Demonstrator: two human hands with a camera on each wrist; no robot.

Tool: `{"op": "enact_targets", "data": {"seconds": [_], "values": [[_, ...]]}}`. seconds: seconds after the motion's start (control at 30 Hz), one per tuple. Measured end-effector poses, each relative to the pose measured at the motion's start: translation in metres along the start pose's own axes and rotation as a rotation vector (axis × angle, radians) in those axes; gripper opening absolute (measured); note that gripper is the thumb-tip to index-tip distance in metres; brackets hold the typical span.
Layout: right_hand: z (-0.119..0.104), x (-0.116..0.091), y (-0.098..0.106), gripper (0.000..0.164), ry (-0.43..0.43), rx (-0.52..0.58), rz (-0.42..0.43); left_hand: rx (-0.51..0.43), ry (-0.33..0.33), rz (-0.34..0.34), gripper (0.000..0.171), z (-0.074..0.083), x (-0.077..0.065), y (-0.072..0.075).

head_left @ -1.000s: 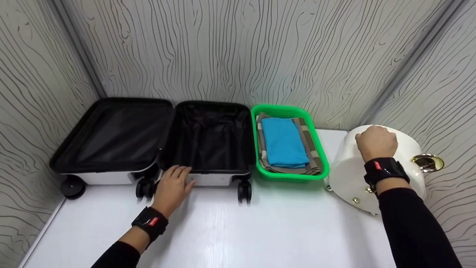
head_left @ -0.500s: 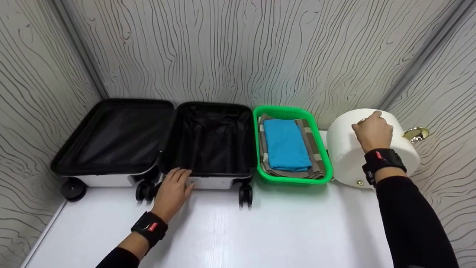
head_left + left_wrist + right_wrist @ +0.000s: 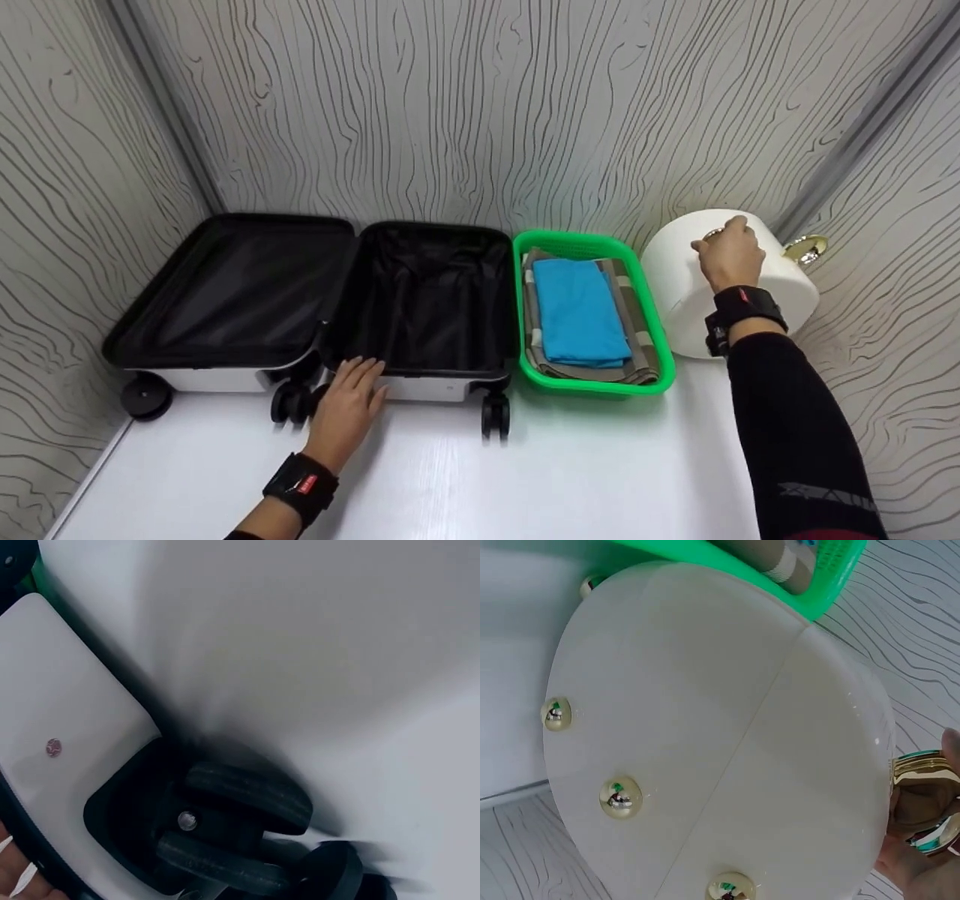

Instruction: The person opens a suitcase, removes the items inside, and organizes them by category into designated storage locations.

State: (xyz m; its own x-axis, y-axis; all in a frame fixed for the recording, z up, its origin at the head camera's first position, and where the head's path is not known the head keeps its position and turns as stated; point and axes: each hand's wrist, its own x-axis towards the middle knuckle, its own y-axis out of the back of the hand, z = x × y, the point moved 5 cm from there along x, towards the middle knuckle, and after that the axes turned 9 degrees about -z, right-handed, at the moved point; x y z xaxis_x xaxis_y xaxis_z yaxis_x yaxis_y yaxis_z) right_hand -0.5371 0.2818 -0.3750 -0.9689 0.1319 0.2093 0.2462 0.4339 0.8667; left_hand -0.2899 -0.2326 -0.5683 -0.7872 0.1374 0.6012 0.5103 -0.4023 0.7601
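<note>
My right hand grips a gold handle on top of a white rounded case. In the right wrist view, the fingers wrap round that handle, and several gold ball feet dot the case's smooth face. A second gold handle juts from its right side. The case stands tilted close beside the green basket; whether they touch, I cannot tell. My left hand rests with extended fingers on the front rim of the black-lined suitcase, which lies unfolded.
In the basket lie a folded blue cloth and a brown checked cloth. Black wheels stick out from the suitcase's front. Patterned walls enclose the white table at the back and sides.
The white case, gripped by my right hand, has shifted left and back toward the basket and turned. My left hand stays at the suitcase rim. The head view has tilted slightly upward.
</note>
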Motion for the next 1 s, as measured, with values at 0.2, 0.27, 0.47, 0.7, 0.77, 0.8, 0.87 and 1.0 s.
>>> {"op": "enact_targets", "data": {"seconds": [0.2, 0.27, 0.47, 0.7, 0.77, 0.8, 0.87, 1.0], "values": [[0.004, 0.008, -0.008, 0.061, 0.037, 0.123, -0.107, 0.012, -0.023, 0.056, 0.041, 0.001, -0.009, 0.004], [0.007, 0.008, -0.007, 0.068, 0.067, 0.142, -0.17, 0.008, -0.034, 0.065, 0.04, 0.003, -0.01, 0.003], [0.014, -0.001, -0.006, 0.1, 0.098, 0.103, -0.32, -0.004, -0.066, 0.066, 0.039, 0.004, -0.007, -0.003], [0.01, -0.017, -0.008, 0.093, 0.214, -0.061, -0.175, -0.044, -0.053, -0.022, 0.042, -0.006, 0.0, -0.002], [0.01, -0.025, -0.008, 0.092, 0.27, -0.086, -0.186, -0.047, -0.042, -0.063, 0.044, -0.009, 0.0, -0.001], [0.011, -0.029, -0.008, 0.092, 0.286, -0.091, -0.208, -0.05, -0.035, -0.082, 0.046, -0.01, 0.0, 0.0], [0.013, -0.037, -0.007, 0.096, 0.31, -0.106, -0.259, -0.048, -0.024, -0.117, 0.048, -0.012, 0.001, 0.003], [0.016, -0.057, -0.011, 0.101, 0.315, -0.13, -0.382, -0.032, 0.002, -0.176, 0.053, -0.018, 0.004, 0.008]]}}
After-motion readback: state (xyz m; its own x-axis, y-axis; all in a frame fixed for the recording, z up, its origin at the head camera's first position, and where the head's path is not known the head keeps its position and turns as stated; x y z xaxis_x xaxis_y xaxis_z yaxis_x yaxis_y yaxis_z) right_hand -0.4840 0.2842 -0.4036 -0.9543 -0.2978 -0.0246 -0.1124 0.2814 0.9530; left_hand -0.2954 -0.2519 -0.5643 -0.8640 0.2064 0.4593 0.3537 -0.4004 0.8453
